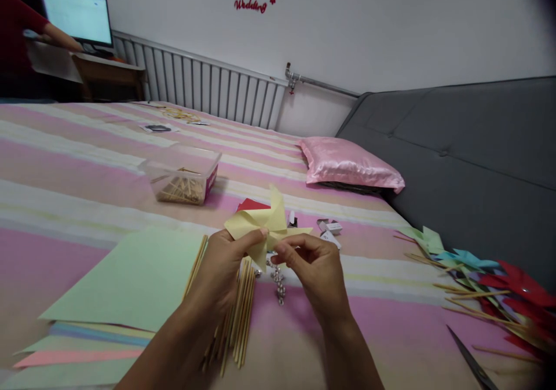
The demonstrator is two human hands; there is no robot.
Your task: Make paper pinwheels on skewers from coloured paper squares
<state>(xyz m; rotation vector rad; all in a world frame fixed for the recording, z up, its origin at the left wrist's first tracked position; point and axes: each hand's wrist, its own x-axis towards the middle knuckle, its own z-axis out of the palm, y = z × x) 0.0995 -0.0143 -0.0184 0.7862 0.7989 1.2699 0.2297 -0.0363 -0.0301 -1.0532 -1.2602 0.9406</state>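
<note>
A pale yellow paper pinwheel (255,221) with folded blades is pinched between the thumb and fingers of my left hand (219,265). Close to its lower right side, my right hand (320,271) has thumb and forefinger pressed together; whatever they hold is too small to make out. Below the pinwheel, a little trail of shiny metal pieces (280,288) lies on the striped bedsheet. Wooden sticks (244,317) lie beneath and beside my left wrist. Left of them is a stack of coloured paper (125,280), pale green on top. Behind the pinwheel, something red (252,204) is partly covered.
A clear plastic tub (206,172) of small wooden pieces stands behind the paper. Small boxes (332,228) lie beyond my right hand. Pinwheels on sticks (471,259) and dark scissors (471,358) are at right. A pink pillow (351,161) lies farther back; a person (19,36) is at a monitor.
</note>
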